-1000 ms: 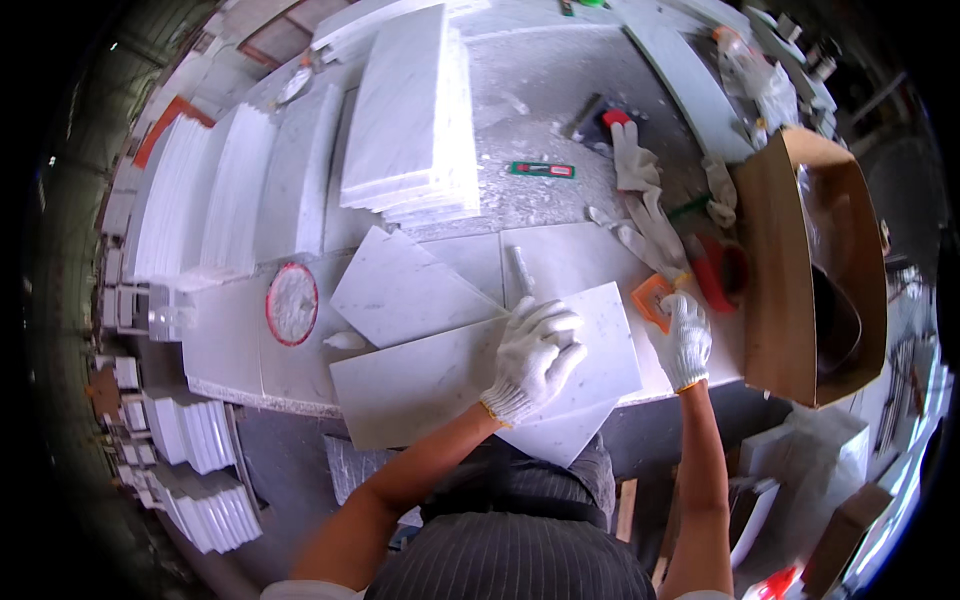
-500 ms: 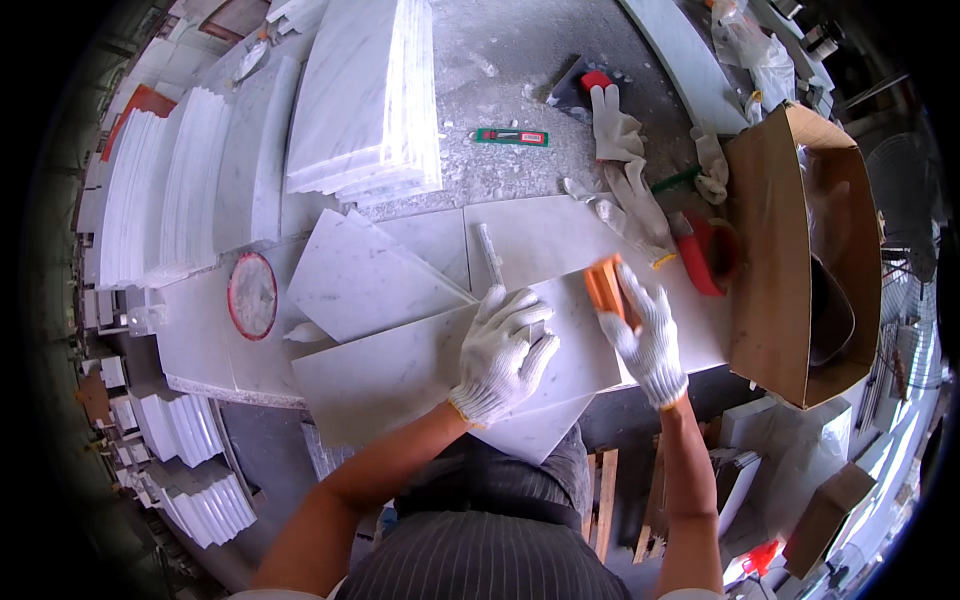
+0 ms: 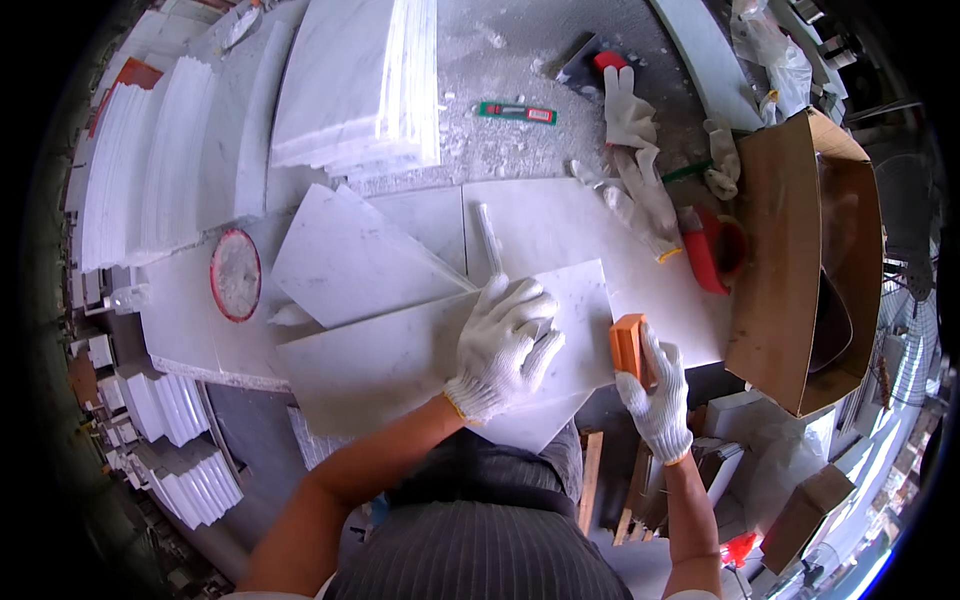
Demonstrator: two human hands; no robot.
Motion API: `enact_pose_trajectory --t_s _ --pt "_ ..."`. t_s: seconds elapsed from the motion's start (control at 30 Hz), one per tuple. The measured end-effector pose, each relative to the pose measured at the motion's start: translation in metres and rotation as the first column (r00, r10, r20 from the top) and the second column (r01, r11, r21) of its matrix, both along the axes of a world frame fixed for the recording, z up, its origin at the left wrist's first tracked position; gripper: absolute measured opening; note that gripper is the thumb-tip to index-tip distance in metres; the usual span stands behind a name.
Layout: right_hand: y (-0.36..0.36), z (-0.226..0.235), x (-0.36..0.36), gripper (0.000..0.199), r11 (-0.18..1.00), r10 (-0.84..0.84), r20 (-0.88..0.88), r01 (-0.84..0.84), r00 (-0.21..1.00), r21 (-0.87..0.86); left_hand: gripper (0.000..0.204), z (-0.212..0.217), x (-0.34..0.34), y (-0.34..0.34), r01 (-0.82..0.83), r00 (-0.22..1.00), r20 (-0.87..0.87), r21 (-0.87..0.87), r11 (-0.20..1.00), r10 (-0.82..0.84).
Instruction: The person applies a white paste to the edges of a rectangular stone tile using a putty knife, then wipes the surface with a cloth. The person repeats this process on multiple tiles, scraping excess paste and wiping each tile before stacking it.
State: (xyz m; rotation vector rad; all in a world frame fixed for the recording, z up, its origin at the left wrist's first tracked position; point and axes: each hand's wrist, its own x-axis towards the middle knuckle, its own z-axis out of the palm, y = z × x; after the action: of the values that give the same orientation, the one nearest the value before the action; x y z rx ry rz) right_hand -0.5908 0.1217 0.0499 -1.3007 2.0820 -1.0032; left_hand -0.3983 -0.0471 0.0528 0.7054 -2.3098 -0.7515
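- Here, my white-gloved left hand (image 3: 508, 345) rests on a long, grey-veined white stone slab (image 3: 375, 365), fingers loosely bent and slightly spread, gripping nothing that I can see
- My white-gloved right hand (image 3: 658, 398) pinches an orange rectangular block (image 3: 628, 345) between thumb and fingers
- I have the orange rectangular block just beside the slab's right end; I cannot tell whether they touch
- A slim whitish stick (image 3: 489, 238) lies just beyond my left fingertips
- To my right stands an open brown cardboard box (image 3: 775, 270)
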Motion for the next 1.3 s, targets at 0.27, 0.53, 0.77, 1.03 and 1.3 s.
enact_pose_trajectory --t_s 0.27,0.53,0.77,1.03,1.3 --pt "-0.027 -0.008 -0.006 0.064 1.000 0.013 -0.143 -0.011 0.990 0.013 0.016 0.000 0.002 0.001 -0.007 0.999 0.036 -0.047 0.999 0.009" --pt "-0.073 0.011 -0.009 0.064 0.992 -0.043 -0.229 0.068 0.973 0.102 0.016 0.002 -0.003 0.005 -0.025 0.999 0.027 -0.022 0.999 0.025" --pt "-0.011 0.008 0.001 0.065 0.998 0.023 -0.193 -0.012 0.981 0.059 0.017 0.001 0.001 0.005 -0.026 0.999 0.034 -0.054 0.998 0.028" --pt "-0.023 -0.011 -0.014 0.065 0.995 0.084 -0.149 -0.090 0.985 -0.037 0.020 -0.001 0.003 0.006 -0.038 0.998 0.043 -0.081 0.996 0.042" --pt "-0.016 -0.017 -0.038 0.068 0.990 -0.068 -0.346 0.106 0.936 0.090 0.021 0.000 -0.004 0.007 -0.028 0.999 0.023 -0.095 0.995 0.030"
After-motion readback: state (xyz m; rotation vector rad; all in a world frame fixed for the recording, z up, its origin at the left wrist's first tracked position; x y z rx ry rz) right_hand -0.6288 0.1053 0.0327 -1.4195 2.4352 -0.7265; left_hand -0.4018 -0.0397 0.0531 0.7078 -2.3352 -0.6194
